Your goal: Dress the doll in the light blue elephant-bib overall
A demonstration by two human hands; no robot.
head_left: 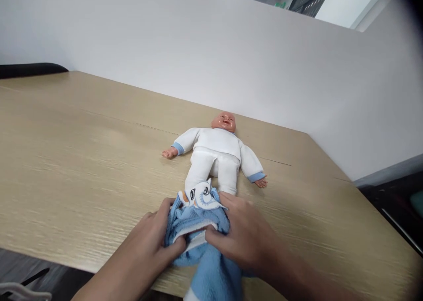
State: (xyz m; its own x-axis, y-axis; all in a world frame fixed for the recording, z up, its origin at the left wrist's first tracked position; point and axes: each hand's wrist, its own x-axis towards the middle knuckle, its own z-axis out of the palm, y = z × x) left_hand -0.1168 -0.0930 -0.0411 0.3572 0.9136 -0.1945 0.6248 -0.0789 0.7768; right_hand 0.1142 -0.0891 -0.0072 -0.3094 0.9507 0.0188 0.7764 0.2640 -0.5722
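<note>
- Both grips, left hand (155, 241) and right hand (246, 237), pinch closed on the blue fleece garment (198, 235).
- It looks soft, light and floppy; best held at the opening edge, near the doll (216, 153).

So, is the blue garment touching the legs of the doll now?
Touching. The head view shows the blue garment, gripped by the left hand and right hand, bunched against the lower legs of the doll, covering the feet.

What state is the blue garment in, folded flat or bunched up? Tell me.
Bunched up. The blue garment is gathered between the left hand and right hand, its opening held at the doll's feet.
</note>
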